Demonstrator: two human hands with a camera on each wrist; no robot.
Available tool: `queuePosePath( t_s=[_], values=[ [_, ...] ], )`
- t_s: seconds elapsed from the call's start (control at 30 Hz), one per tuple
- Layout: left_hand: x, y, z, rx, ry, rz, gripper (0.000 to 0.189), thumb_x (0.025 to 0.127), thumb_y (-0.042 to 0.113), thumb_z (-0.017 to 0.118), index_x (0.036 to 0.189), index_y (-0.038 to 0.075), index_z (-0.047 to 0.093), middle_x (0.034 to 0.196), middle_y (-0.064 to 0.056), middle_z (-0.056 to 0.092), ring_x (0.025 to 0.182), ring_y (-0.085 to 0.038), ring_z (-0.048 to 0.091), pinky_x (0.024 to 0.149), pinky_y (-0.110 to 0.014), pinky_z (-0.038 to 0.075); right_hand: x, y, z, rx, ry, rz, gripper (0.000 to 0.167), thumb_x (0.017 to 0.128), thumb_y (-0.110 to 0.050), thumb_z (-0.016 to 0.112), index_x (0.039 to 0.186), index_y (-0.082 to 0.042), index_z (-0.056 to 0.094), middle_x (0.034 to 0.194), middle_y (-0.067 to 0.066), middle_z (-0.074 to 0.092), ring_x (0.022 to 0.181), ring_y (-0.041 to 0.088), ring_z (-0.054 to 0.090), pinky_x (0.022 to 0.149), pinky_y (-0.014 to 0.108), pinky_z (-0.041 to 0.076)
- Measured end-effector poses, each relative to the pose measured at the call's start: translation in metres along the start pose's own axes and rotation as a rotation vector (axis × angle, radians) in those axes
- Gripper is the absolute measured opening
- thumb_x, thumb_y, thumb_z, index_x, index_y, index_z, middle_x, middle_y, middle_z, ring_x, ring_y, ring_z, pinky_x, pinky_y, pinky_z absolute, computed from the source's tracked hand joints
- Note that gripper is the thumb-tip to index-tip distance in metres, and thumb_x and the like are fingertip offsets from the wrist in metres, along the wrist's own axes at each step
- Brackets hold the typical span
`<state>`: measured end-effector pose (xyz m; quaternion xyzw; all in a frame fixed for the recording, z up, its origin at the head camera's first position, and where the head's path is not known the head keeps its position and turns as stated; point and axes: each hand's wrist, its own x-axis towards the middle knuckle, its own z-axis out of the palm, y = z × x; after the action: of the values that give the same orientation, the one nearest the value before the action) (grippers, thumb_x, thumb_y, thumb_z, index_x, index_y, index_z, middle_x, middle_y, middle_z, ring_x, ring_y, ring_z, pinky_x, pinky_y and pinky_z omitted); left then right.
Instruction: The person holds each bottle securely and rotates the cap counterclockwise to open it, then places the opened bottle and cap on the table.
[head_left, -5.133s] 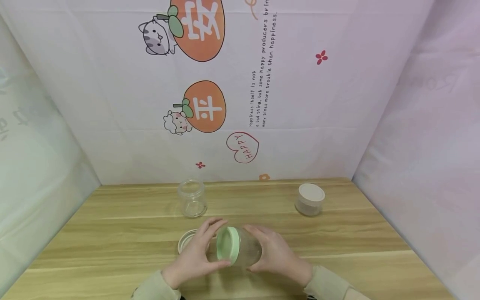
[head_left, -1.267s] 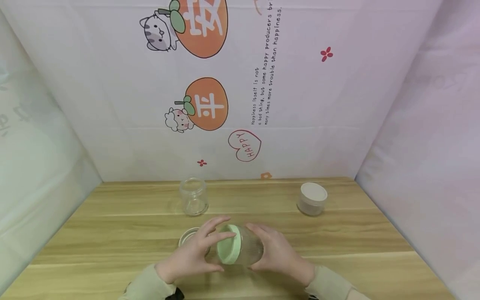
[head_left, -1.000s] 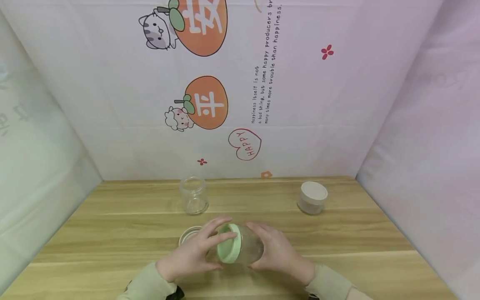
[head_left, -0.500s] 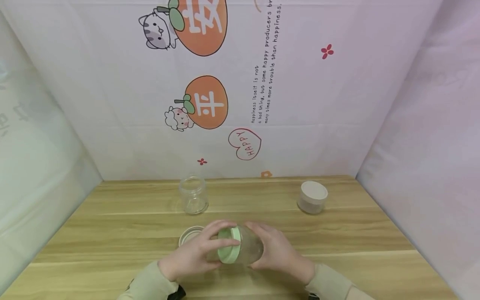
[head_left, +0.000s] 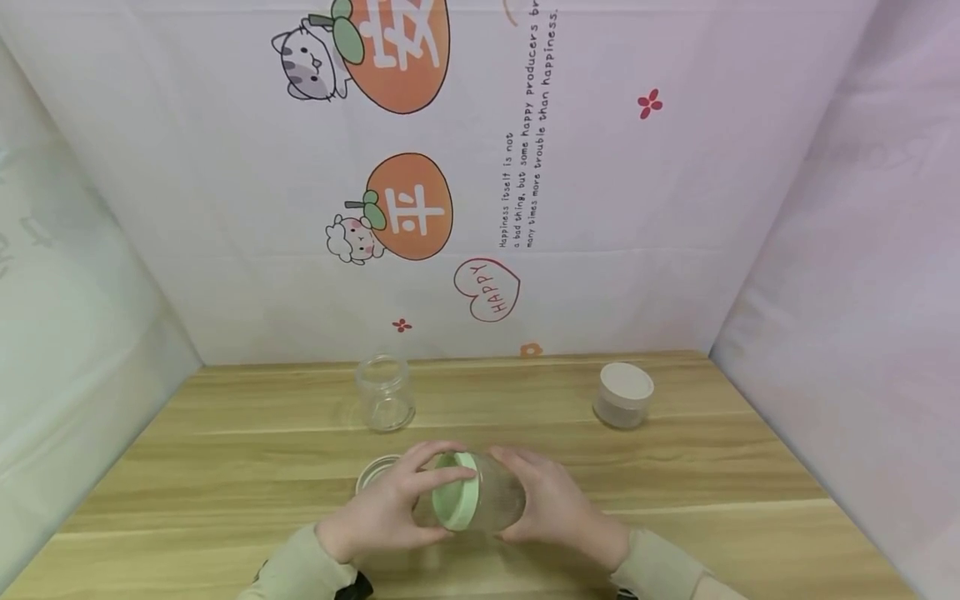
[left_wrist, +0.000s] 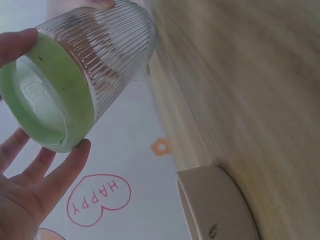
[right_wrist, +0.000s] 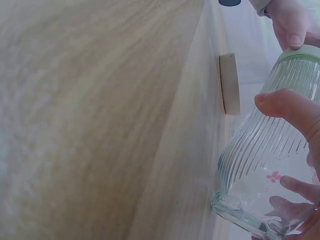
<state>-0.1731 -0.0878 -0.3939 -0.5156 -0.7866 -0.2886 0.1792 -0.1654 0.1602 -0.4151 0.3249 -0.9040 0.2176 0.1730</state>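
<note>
A ribbed clear glass jar (head_left: 501,496) lies tilted between my hands, a light green lid (head_left: 459,492) at its left end. My left hand (head_left: 386,512) holds the lid's rim, fingertips (left_wrist: 80,150) on one side and thumb on the other. Around the jar's body, near its base, curls my right hand (head_left: 558,508); its thumb lies along the ribs in the right wrist view, with fingers showing through the glass (right_wrist: 255,150). Partly behind the left hand, a white lid (head_left: 372,472) rests on the table.
An open clear jar (head_left: 386,396) stands at the back left of the wooden table (head_left: 247,467). At the back right sits a short clear jar with a white lid (head_left: 624,396). A printed white cloth (head_left: 585,275) rises behind the table's far edge.
My left fingers have shifted along the green lid's rim, lifting and settling again. The right hand keeps its hold on the jar, which stays in nearly the same place.
</note>
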Motion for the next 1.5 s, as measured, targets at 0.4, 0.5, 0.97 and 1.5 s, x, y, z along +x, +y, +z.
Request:
queuePosePath(
  t_s=[0.4, 0.5, 0.97, 1.5],
  values=[
    [-0.002, 0.004, 0.000, -0.107, -0.004, -0.201, 0.067, 0.072, 0.031, 0.082, 0.132, 0.022, 0.052, 0.129, -0.003, 0.047, 0.106, -0.018, 0.055, 0.076, -0.023, 0.054, 0.003, -0.001, 0.003, 0.027, -0.014, 0.021, 0.095, 0.044, -0.030, 0.092, 0.128, -0.006, 0.053, 0.119, 0.010, 0.063, 0.102, 0.025, 0.064, 0.084, 0.039, 0.056],
    [-0.001, 0.005, 0.002, -0.166, 0.019, -0.255, 0.065, 0.075, 0.032, 0.080, 0.132, 0.017, 0.053, 0.125, -0.005, 0.049, 0.102, -0.020, 0.056, 0.069, -0.018, 0.054, 0.003, -0.002, 0.004, 0.022, -0.003, 0.021, 0.095, 0.043, -0.029, 0.092, 0.127, -0.006, 0.053, 0.118, 0.009, 0.064, 0.101, 0.025, 0.064, 0.083, 0.039, 0.056],
    [0.002, 0.018, 0.009, 0.014, 0.118, -0.440, 0.063, 0.076, 0.039, 0.077, 0.127, 0.010, 0.057, 0.113, -0.002, 0.061, 0.090, -0.013, 0.060, 0.074, -0.029, 0.055, 0.003, -0.002, 0.003, 0.001, 0.028, -0.006, 0.093, 0.043, -0.026, 0.092, 0.126, -0.004, 0.054, 0.115, 0.009, 0.065, 0.098, 0.023, 0.065, 0.082, 0.038, 0.056],
    [0.000, 0.015, 0.006, -0.068, -0.002, -0.262, 0.111, 0.054, 0.034, 0.090, 0.146, 0.016, 0.031, 0.149, -0.015, 0.024, 0.125, -0.035, 0.044, 0.092, -0.047, 0.051, 0.002, -0.001, 0.003, 0.007, -0.016, 0.021, 0.095, 0.044, -0.028, 0.092, 0.128, -0.005, 0.053, 0.118, 0.011, 0.064, 0.100, 0.026, 0.065, 0.084, 0.040, 0.056]
  ],
)
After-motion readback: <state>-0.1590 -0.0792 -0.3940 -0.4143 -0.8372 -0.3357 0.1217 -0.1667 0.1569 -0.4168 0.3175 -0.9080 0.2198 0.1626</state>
